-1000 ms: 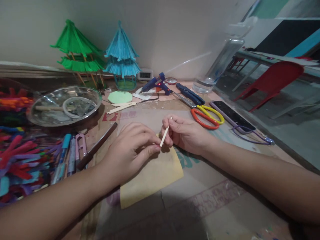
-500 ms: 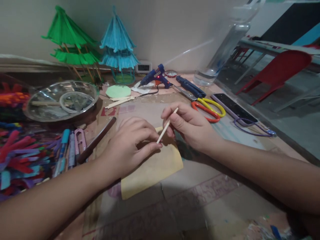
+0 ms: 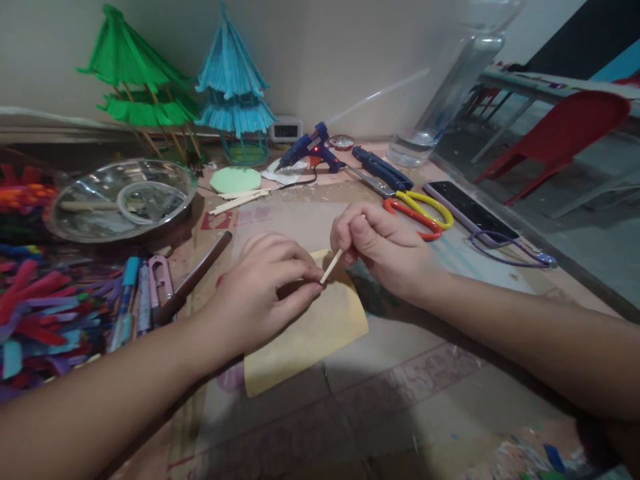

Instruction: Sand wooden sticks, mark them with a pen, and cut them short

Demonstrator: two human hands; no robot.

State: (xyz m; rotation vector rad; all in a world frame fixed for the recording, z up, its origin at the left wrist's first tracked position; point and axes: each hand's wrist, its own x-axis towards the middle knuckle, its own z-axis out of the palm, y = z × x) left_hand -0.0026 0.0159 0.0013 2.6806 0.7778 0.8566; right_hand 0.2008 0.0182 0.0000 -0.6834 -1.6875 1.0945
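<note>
Slanting up rightward, stick (image 3: pixel 331 267) from left hand (image 3: pixel 273 290) to right hand (image 3: pixel 384 251)

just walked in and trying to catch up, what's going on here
A person is holding a thin pale stick in both hands, over a yellow sheet. The left hand pinches its lower end, while the right hand grips the upper part. More pale sticks lie beside a light green piece. Beyond the hands rests a blue glue gun with its red light on, and two paper-like towers, green and blue, stand by the wall.
</note>
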